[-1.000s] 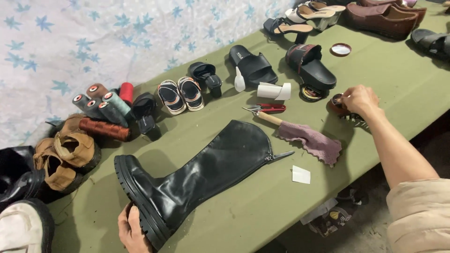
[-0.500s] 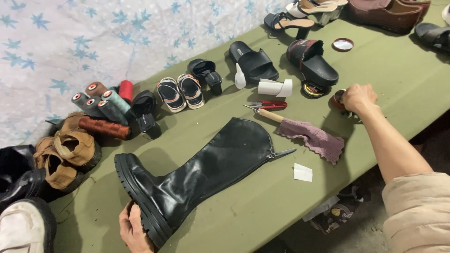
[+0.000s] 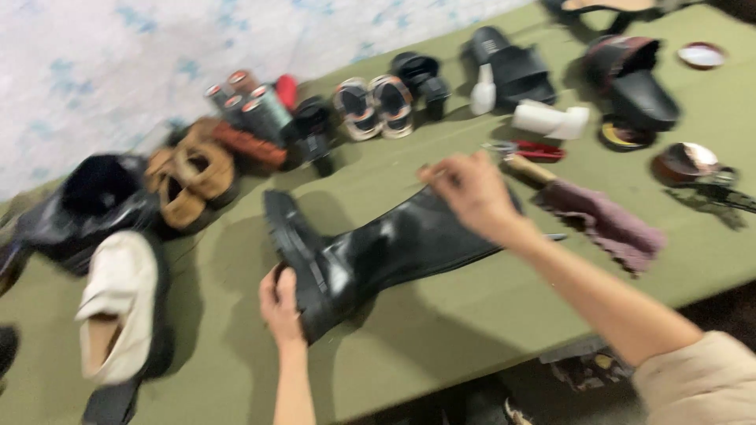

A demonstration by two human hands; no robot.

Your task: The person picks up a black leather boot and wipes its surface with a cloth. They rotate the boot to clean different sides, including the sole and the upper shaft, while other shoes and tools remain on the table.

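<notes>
– What sort of place is this?
– Probably a shoe-repair or shoe-care stall, though the view is blurred. A long table under olive-green cloth [image 3: 472,330] carries black rubber slide sandals [image 3: 516,67], tan suede ankle boots [image 3: 189,177], thread-like spools with red caps [image 3: 244,98], a round open polish tin [image 3: 683,161] and a wooden-handled brush [image 3: 528,169].

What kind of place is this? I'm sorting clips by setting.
Probably a shoe repair or cleaning bench: a green table lined with mixed footwear, a black boot held at its sole by the left hand, and a brush beside polish tins.
</notes>
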